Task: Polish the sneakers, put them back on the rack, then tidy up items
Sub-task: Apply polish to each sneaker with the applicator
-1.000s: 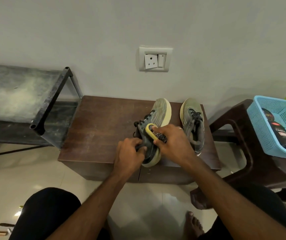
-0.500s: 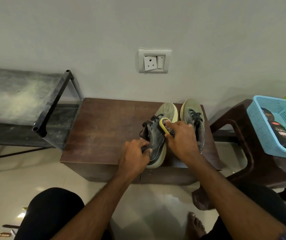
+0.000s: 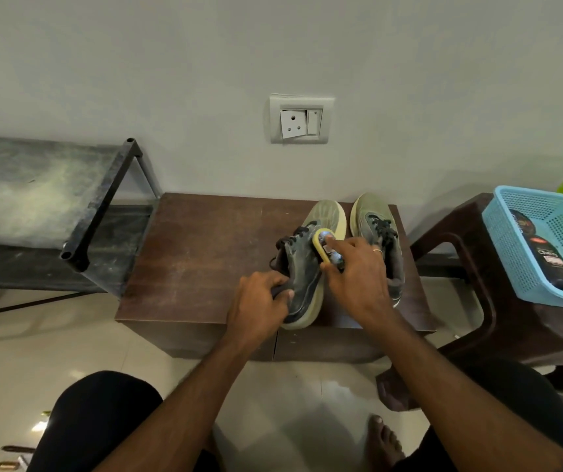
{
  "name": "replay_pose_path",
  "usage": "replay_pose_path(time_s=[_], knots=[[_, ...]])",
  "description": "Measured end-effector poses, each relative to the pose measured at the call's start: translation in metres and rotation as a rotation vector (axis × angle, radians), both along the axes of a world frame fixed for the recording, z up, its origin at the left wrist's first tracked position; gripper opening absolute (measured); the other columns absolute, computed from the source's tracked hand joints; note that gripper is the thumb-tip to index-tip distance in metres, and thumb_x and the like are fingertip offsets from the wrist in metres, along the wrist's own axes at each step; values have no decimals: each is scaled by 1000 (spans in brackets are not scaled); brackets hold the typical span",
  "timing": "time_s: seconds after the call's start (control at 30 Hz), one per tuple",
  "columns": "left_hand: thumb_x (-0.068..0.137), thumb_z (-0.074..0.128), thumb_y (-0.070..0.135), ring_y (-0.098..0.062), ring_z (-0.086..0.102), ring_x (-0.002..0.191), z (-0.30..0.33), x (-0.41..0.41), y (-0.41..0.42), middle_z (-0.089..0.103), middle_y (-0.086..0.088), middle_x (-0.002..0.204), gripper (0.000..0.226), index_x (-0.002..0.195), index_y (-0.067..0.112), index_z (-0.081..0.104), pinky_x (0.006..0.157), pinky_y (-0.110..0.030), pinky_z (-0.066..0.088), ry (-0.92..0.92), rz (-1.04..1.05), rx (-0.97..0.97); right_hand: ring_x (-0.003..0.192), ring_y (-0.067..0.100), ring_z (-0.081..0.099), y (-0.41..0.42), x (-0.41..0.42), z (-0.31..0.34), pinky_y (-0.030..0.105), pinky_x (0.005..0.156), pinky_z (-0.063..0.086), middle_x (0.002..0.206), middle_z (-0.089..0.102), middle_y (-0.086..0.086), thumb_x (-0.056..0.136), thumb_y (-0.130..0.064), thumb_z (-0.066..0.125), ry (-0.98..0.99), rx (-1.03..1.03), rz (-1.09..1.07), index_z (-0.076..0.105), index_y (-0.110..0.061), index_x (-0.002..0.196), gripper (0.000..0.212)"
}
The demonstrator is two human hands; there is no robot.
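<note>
Two grey-green sneakers with pale yellow soles stand on a low brown wooden table [image 3: 205, 253]. The left sneaker [image 3: 302, 274] is tipped on its side, and my left hand [image 3: 259, 308] grips its heel end. My right hand [image 3: 355, 277] holds a yellow-edged polish sponge [image 3: 322, 245] and presses it against that sneaker's upper, near the laces. The right sneaker [image 3: 380, 240] stands upright beside it, partly hidden behind my right hand.
A dusty black metal shoe rack [image 3: 96, 212] stands left of the table. To the right, a blue plastic basket [image 3: 511, 253] holding a dark polish bottle [image 3: 552, 264] rests on a brown plastic stool [image 3: 460, 240]. A wall socket [image 3: 300, 120] is above. My knees and bare foot are below.
My right hand has slid the sponge along the tipped sneaker, away from the heel toward the toe. My left hand keeps its grip on the heel.
</note>
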State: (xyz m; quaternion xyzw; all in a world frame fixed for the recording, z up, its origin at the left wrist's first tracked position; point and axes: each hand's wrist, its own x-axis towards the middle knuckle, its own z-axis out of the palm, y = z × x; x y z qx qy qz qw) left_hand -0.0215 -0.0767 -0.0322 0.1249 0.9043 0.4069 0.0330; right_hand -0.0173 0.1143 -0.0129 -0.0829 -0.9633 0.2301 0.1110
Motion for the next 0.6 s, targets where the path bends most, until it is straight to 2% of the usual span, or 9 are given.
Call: replay_pose_path(time_s=[0.07, 0.17, 0.23, 0.33, 0.37, 0.43, 0.53, 0.6], knots=[[79, 65, 28, -11, 61, 62, -3, -3, -2, 65, 4, 66, 13, 76, 16, 69, 58, -40, 52, 1, 14, 3, 101, 19, 58, -9, 9, 4, 37, 87, 49, 112, 63, 1, 82, -32, 77, 32, -145, 83, 63, -27, 129, 49], [82, 70, 17, -10, 61, 62, -1, -3, -4, 65, 4, 67, 7, 76, 15, 70, 58, -40, 53, 5, 18, 9, 106, 13, 60, -16, 15, 4, 35, 92, 51, 116, 66, -3, 80, -32, 79, -74, -334, 195, 65, -29, 127, 49], [83, 71, 18, -9, 59, 60, -1, -2, -3, 64, 4, 65, 10, 74, 14, 69, 58, -38, 51, 21, 15, -3, 107, 19, 60, -10, 7, -2, 39, 95, 50, 117, 65, 0, 82, -33, 77, -85, -222, 154, 64, -29, 128, 49], [84, 70, 24, -8, 60, 63, 2, 1, 0, 65, 5, 68, 10, 78, 16, 69, 60, -37, 52, 5, -14, -10, 102, 31, 58, 3, -5, -6, 44, 93, 45, 115, 62, 6, 86, -32, 70, -65, 71, 41, 58, -26, 134, 49], [84, 70, 25, -7, 61, 64, 2, 1, 0, 66, 6, 69, 9, 80, 17, 70, 61, -36, 53, 6, -10, -8, 102, 32, 58, 5, -6, -4, 45, 93, 44, 115, 62, 6, 87, -32, 69, -46, 88, 14, 58, -26, 134, 49], [84, 71, 23, -5, 60, 62, 1, 0, -2, 65, 8, 67, 7, 79, 18, 70, 59, -37, 52, -4, 6, 3, 104, 27, 58, 5, -2, 2, 43, 93, 46, 116, 62, 3, 85, -32, 73, -8, -14, -1, 60, -28, 133, 49], [83, 69, 20, -6, 60, 59, -2, -4, -4, 64, 7, 65, 9, 75, 20, 68, 56, -40, 54, -35, 7, 8, 110, 13, 59, -10, 20, 11, 35, 94, 51, 120, 64, -4, 80, -33, 79, -94, -314, 163, 63, -33, 128, 51], [81, 68, 23, -10, 62, 61, -3, -4, -4, 65, 5, 66, 9, 74, 17, 68, 57, -41, 53, -20, 15, 3, 112, 13, 59, -17, 21, 6, 37, 96, 51, 122, 65, -4, 79, -33, 80, -134, -301, 198, 63, -33, 128, 52]])
